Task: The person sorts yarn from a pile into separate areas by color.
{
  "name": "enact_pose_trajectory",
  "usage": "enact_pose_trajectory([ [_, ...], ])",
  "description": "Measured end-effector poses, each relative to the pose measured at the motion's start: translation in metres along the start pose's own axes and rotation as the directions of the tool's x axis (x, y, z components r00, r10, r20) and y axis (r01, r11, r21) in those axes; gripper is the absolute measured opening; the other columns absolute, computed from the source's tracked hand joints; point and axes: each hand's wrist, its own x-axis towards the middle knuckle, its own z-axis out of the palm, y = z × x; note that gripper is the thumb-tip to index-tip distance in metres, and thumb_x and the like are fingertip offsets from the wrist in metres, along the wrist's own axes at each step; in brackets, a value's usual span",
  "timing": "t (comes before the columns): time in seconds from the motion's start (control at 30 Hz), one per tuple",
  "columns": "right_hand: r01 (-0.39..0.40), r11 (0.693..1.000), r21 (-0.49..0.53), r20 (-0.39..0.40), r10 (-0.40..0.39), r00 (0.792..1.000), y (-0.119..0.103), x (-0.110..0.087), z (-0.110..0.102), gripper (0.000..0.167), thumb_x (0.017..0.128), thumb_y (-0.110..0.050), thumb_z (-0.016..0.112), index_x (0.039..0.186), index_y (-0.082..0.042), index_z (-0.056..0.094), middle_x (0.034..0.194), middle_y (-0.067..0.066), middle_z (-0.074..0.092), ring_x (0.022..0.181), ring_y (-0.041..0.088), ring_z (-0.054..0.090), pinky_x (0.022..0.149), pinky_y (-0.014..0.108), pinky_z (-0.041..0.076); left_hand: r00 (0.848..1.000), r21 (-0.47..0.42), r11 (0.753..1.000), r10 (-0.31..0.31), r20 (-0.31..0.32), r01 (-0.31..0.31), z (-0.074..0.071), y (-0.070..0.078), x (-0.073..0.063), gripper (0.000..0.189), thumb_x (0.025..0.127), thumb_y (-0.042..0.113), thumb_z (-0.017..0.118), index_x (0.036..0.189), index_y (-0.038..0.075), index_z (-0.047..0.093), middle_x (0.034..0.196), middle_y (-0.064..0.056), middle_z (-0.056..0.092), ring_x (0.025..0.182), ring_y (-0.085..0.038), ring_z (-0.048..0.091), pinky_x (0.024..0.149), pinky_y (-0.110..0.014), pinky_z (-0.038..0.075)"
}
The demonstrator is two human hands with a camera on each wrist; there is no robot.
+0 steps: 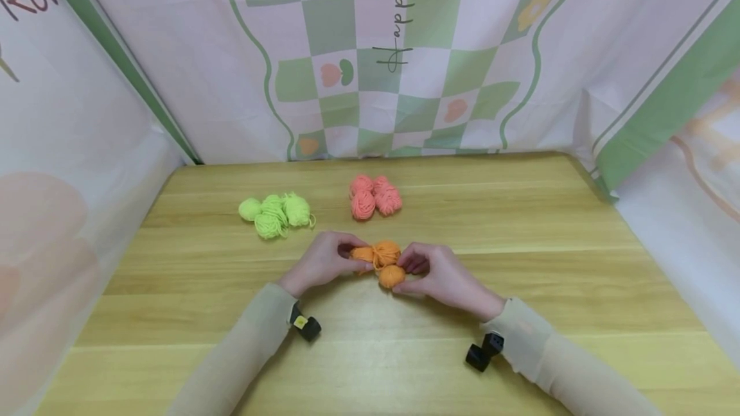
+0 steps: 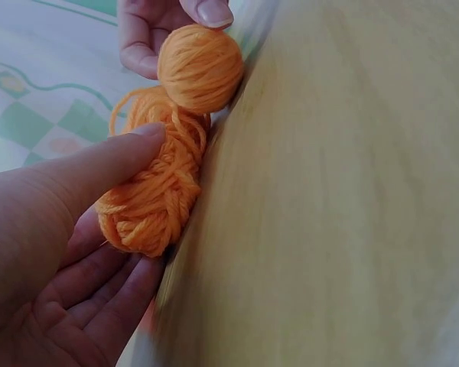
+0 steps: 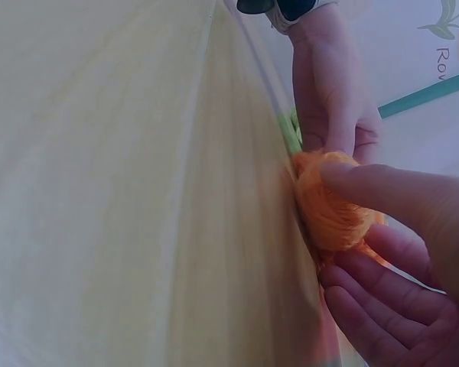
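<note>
Orange balls of yarn sit grouped on the table in front of me, between my two hands. My left hand grips the loosely wound orange yarn ball on the left, thumb over its top and fingers around its far side. With thumb and fingers, my right hand pinches the smooth, tightly wound orange ball nearest me. Behind that one is another orange ball, with a strand of yarn across it. In the right wrist view the pinched ball hides most of the others.
Farther back on the wooden table lies a cluster of several pink yarn balls. Several lime-green yarn balls lie to its left, a loose strand at their right end. A printed curtain hangs behind the table's far edge.
</note>
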Motion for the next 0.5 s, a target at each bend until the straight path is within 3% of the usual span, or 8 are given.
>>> enact_pose_trajectory([
  [0.5, 0.000, 1.000, 0.018, -0.003, 0.000, 1.000, 0.0028, 0.0006, -0.0012, 0.035, 0.079, -0.024, 0.090, 0.105, -0.013, 0.070, 0.098, -0.004, 0.070, 0.090, 0.017, 0.067, 0.083, 0.033, 0.058, 1.000, -0.022, 1.000, 0.003, 0.016, -0.002, -0.0014, 0.0026, -0.0011, 0.039, 0.081, 0.031, 0.089, 0.113, 0.012, 0.077, 0.103, 0.004, 0.073, 0.093, -0.011, 0.067, 0.085, -0.030, 0.056],
])
